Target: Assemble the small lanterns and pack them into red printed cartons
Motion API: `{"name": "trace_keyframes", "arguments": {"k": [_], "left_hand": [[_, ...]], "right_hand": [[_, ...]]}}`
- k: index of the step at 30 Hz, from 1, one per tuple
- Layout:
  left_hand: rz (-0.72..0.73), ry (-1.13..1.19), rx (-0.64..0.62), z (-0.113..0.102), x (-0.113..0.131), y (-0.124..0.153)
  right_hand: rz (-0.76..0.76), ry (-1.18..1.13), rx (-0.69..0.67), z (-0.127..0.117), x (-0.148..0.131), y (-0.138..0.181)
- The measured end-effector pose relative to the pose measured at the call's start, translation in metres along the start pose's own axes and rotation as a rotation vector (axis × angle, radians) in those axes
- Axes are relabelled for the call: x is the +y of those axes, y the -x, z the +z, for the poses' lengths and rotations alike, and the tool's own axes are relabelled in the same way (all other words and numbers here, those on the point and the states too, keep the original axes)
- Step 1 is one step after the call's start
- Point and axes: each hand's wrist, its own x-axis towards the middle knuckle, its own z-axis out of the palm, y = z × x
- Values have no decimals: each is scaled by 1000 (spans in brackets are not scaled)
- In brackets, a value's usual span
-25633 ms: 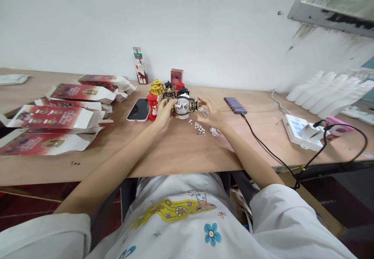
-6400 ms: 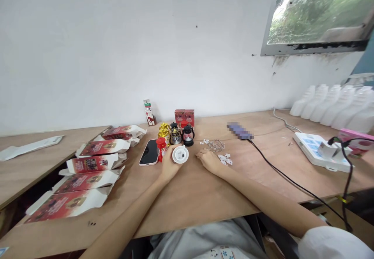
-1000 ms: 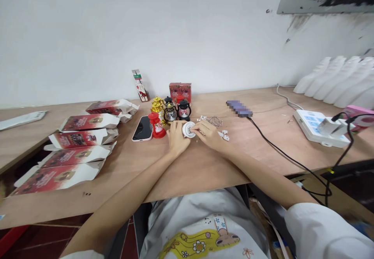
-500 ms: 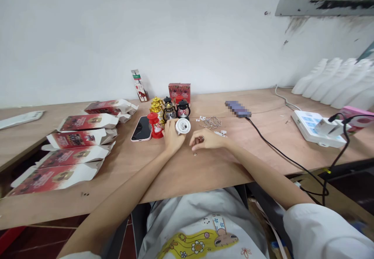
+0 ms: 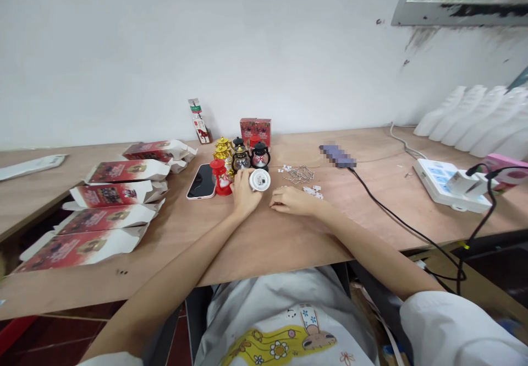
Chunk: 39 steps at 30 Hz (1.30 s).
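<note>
My left hand [image 5: 244, 194] is closed around a small piece whose round white base [image 5: 260, 180] faces up, with an open recess in it; the rest of that piece is hidden by my fingers. To its right, my right hand [image 5: 290, 200] rests low over the table, fingers curled and pressed together; what they hold, if anything, is hidden. Just left of my left hand stands a red mini lantern [image 5: 223, 179]. Behind are a gold mini lantern [image 5: 223, 148], a black and gold one [image 5: 241, 159] and a black one [image 5: 259, 157].
Beyond my right hand lie a pile of thin metal pins [image 5: 302, 174] and small white pieces [image 5: 313, 191]. A phone [image 5: 201, 181] lies at left beside open red boxes [image 5: 111, 195]. A cabled purple phone [image 5: 338, 156], a white power strip [image 5: 449, 184] and white bottles [image 5: 474, 118] are at right.
The small round metal piece on the table by my right hand no longer shows. My right fingers have closed together, and the small dark bits seen in that hand are hidden.
</note>
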Motion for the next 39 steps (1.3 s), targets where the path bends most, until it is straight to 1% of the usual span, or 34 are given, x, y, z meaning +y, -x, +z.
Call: {"name": "trace_keyframes", "arguments": {"k": [3,6,9,11,13,14,16,17,19,20,22,25,28,32,36,39], "left_hand": [[9,-17,-13,0,0,0],[44,-32,-24,0,1,2],[83,-40,-33,-1,2,3],[97,-41,-38,-2,3,4],[103,-41,-38,-2,3,4],[104,-42,-36,-2,3,4],[102,-44,-32,-2,2,4],[102,-46,-31,-1,2,4],[103,-53,-32,-1,2,4],[105,-56,-35,-2,2,4],[117,-60,-45,-2,4,5],[140,-64,-55,-4,7,7],[163,-69,-59,-5,9,8],[155,-84,-71,-5,10,9],[155,-95,-81,-4,11,10],[148,-99,-86,-4,11,10]], "right_hand": [[17,104,-17,-1,-5,0],[40,151,-18,-3,-10,-1],[43,129,12,-2,-9,0],[17,72,71,1,-6,0],[-46,-2,181,4,-4,1],[-89,-38,258,6,-3,1],[-155,-98,452,7,-4,2],[-165,-119,555,6,-6,3],[-135,-144,733,5,-8,3],[-104,-153,794,4,-9,3],[-38,-173,854,3,-10,3],[52,-204,833,5,-8,1],[92,-226,774,9,-7,0],[83,-204,711,12,-8,-1],[62,-155,731,14,-9,-2],[55,-184,742,15,-9,-3]]}}
